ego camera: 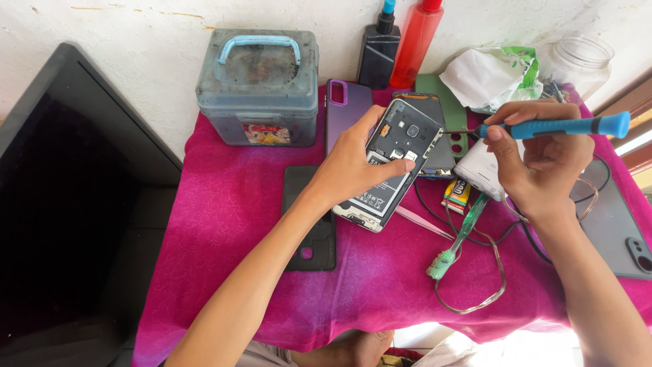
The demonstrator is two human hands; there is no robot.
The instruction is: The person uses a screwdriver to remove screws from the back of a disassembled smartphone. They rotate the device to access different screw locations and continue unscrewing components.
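My left hand (348, 166) holds an opened smartphone (397, 146) with its back cover off, battery and inner frame showing, tilted above the magenta cloth (224, 204). In my right hand (540, 163) is a blue-handled screwdriver (564, 126), held level, its thin tip touching the phone's upper right edge. A black phone case (309, 231) lies flat under my left wrist.
A grey plastic box with a blue handle (258, 88) stands at the back left. Purple case (343, 102), dark bottle (378, 51), red bottle (415, 41), glass jar (577, 61), white power bank (479, 170), green toothbrush (456, 241), tweezers (424, 223), cables, grey phone (621, 224) and a dark screen (61, 204) surround.
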